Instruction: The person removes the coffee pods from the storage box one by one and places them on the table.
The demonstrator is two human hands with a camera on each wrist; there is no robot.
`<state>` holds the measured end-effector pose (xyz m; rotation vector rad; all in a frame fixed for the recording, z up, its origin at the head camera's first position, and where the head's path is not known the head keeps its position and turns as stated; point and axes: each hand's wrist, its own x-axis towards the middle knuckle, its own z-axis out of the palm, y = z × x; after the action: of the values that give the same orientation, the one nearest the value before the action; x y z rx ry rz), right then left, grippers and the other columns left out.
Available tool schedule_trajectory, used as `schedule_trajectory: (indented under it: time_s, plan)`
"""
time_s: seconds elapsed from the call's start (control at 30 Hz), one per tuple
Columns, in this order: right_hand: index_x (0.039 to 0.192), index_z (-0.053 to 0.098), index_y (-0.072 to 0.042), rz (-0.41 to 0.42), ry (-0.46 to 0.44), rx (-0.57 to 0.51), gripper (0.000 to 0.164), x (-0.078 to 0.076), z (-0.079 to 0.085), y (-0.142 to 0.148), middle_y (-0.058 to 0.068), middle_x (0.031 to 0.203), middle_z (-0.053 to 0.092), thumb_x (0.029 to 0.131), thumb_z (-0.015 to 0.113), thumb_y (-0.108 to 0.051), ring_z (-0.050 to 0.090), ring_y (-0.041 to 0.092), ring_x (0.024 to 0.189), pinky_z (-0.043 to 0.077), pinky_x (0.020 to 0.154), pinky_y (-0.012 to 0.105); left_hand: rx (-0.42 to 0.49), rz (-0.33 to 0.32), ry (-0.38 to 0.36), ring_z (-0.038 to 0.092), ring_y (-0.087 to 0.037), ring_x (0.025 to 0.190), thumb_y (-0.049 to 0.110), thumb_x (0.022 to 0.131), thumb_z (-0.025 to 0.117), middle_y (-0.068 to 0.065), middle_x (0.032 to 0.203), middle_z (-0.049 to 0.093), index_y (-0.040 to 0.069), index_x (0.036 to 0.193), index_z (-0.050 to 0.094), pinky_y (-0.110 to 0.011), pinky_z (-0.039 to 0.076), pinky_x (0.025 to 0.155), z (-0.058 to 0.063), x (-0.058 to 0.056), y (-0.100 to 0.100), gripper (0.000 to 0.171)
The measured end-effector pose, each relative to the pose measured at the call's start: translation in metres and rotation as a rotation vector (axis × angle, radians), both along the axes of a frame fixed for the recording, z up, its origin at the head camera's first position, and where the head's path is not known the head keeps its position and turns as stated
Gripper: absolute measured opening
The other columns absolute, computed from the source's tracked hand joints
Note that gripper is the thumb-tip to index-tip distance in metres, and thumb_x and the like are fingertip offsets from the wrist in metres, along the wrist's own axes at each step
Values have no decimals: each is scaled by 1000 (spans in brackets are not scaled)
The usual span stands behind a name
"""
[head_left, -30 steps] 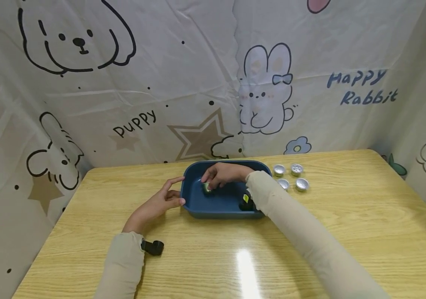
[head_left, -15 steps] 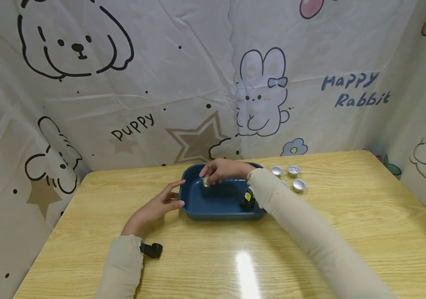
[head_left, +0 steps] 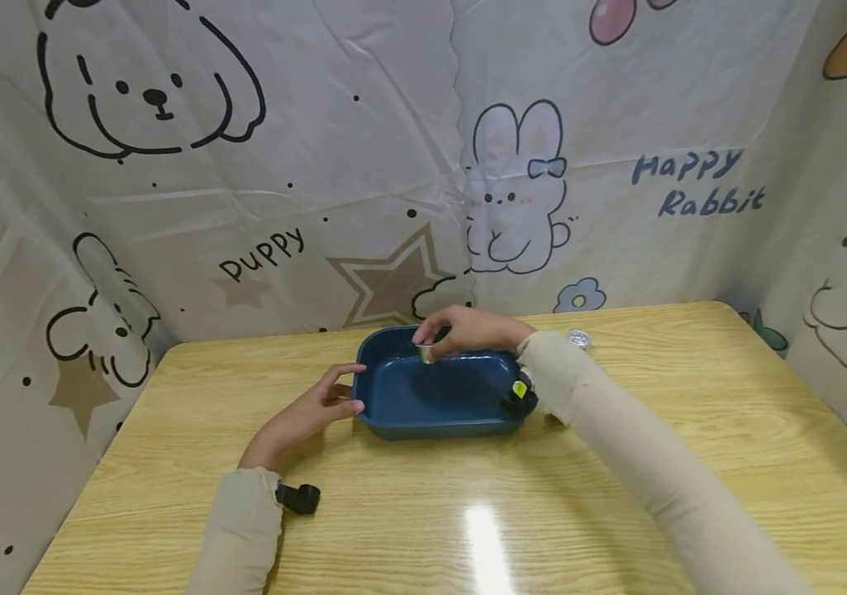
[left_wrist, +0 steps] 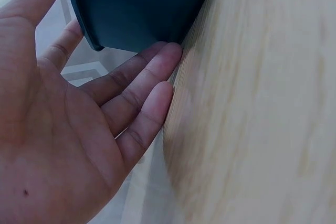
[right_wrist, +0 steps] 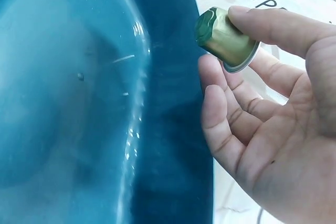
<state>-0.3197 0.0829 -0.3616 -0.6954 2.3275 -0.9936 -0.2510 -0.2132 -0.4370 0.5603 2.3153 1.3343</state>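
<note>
A blue rectangular basin (head_left: 438, 428) stands on the table in the head view. My left hand (head_left: 311, 413) is at its left end, with the thumb and forefinger spread against the rim. In the left wrist view the other fingers (left_wrist: 149, 103) extend under the basin's wall (left_wrist: 131, 19), close to the tabletop. Over the basin's back part, my right hand (head_left: 471, 329) pinches a green and gold coffee capsule (right_wrist: 228, 38) between thumb and fingers. The capsule is tilted, its silver rim towards the palm.
Behind the right sleeve (head_left: 616, 413), one silver-topped coffee capsule (head_left: 579, 339) shows on the wooden table (head_left: 393, 512). A printed cloth (head_left: 364, 165) hangs along the table's back edge. Black wrist cameras sit on the left wrist (head_left: 300, 498) and right wrist (head_left: 520, 397).
My right hand has lifted the capsule from the basin's floor and moved it slightly right. The sleeve now covers most of the capsules behind it. My left hand keeps its place.
</note>
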Motion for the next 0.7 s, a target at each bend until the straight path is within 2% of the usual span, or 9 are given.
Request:
schedule_trajectory:
  time_s: [0.23, 0.4, 0.6, 0.7]
  plan:
    - [127, 61, -5, 15, 19, 18, 43, 5, 7, 19, 11, 126, 59, 86, 69, -14, 64, 16, 95, 54, 83, 34, 7, -4, -1, 47, -36, 128, 33, 98, 57, -24, 138, 47, 22, 149, 25, -54, 39, 105, -1, -1, 0, 62]
    - [132, 59, -9, 20, 21, 45, 46, 12, 21, 32, 8, 138, 55, 87, 67, -17, 63, 17, 101, 54, 82, 33, -2, -3, 2, 48, -36, 128, 35, 98, 57, -24, 140, 45, 23, 150, 24, -54, 38, 105, 0, -1, -1, 63]
    - [131, 59, -9, -14, -24, 21, 45, 19, 34, 49, 8, 141, 52, 87, 67, -16, 62, 17, 105, 51, 92, 44, -2, 11, -8, 46, -36, 129, 36, 97, 57, -22, 141, 45, 25, 150, 24, -54, 37, 106, -1, -1, 0, 63]
    - [130, 59, -10, -25, -30, 20, 43, 21, 34, 57, 8, 140, 52, 88, 67, -16, 63, 17, 106, 50, 92, 44, 4, 9, -15, 46, -35, 129, 36, 97, 58, -22, 141, 45, 26, 149, 25, -55, 37, 106, -2, 0, 1, 63]
